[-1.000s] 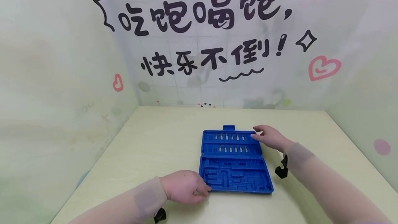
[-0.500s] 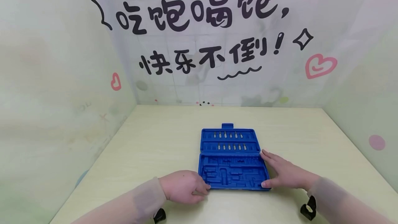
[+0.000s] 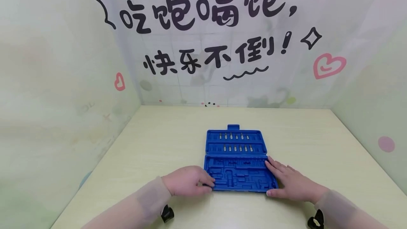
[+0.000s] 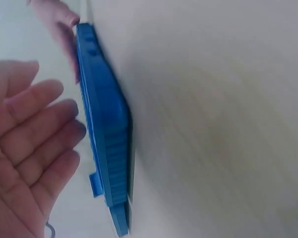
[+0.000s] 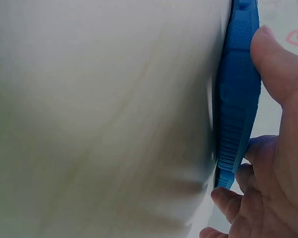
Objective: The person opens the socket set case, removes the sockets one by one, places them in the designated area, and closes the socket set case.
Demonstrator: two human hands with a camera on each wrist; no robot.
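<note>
A blue plastic bit case (image 3: 241, 181) lies unfolded flat on the table. Its far half holds two rows of small metal screwdriver bits (image 3: 235, 148), while the near half shows bare moulded slots. At the near left corner is my left hand (image 3: 188, 181), fingertips at the rim. In the left wrist view its fingers (image 4: 37, 139) are loosely extended beside the case's side wall; whether they touch cannot be told. My right hand (image 3: 294, 183) rests along the right edge of the near half, thumb on the near right corner and fingers on the rim towards the hinge.
The pale wooden table (image 3: 171, 133) surrounds the case. A printed curtain wall (image 3: 203, 91) closes off the back, with more panels left and right. A latch tab (image 3: 233, 127) sticks out from the case's far edge.
My right hand has come down from the far right corner of the case to the right side of its near half. The left hand has shifted slightly forward at its corner.
</note>
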